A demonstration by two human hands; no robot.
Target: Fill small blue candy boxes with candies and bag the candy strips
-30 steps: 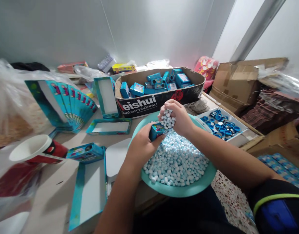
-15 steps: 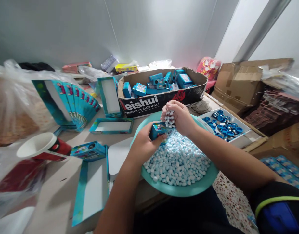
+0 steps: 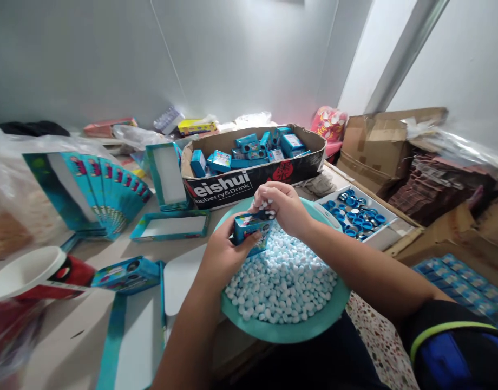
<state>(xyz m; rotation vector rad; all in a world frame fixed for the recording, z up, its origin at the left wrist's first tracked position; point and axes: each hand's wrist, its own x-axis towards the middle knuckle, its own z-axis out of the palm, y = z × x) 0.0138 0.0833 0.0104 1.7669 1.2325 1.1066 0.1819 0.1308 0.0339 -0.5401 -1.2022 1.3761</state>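
Note:
A green basin (image 3: 285,330) holds a heap of small white and pale blue candies (image 3: 281,281). Over its left part, my left hand (image 3: 227,244) grips a small blue printed box (image 3: 253,230), thumb across the front. My right hand (image 3: 277,203) is closed around several white candies (image 3: 266,207) at the top of that box, and some of them show below its fingers. The box's opening is hidden by my right hand. Behind the basin, a black cardboard carton (image 3: 253,187) contains several similar blue boxes (image 3: 221,161).
Right of the basin lies a white tray (image 3: 379,233) of blue caps (image 3: 358,221). To the left are flat blue trays (image 3: 171,225), another blue box (image 3: 129,275), a red and white cup (image 3: 41,273) and fanned printed trays (image 3: 106,184). Cardboard boxes (image 3: 379,141) stand at the right.
My right hand has come down onto the top of the held box, and fewer candies show below its fingers. The view has shifted, so the surroundings appear farther left and lower.

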